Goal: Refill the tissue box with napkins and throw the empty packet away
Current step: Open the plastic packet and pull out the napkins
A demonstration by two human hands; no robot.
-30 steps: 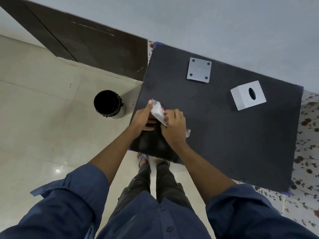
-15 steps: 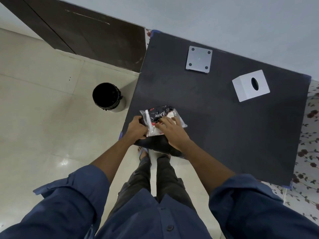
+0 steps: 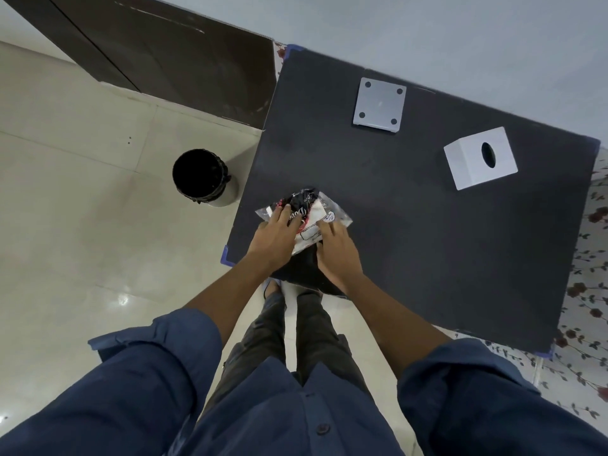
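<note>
A napkin packet (image 3: 312, 218), clear plastic with black, red and white print, lies flat near the front left corner of the black table (image 3: 411, 209). My left hand (image 3: 276, 235) presses on its left part with fingers spread over the plastic. My right hand (image 3: 335, 251) holds its lower right edge. The white tissue box (image 3: 480, 162), with a dark oval slot on top, stands far off at the table's back right. A black-lined bin (image 3: 202, 177) stands on the floor left of the table.
A grey square plate (image 3: 380, 105) with four dark dots lies at the table's back edge. Behind the bin is a dark wooden door (image 3: 171, 51). A flowered cloth (image 3: 592, 274) shows at the table's right. Pale tiled floor lies to the left.
The packet went from upright and edge-on between my hands to lying flat on the table. My left hand slid on top of it; my right hand shifted to its lower right edge.
</note>
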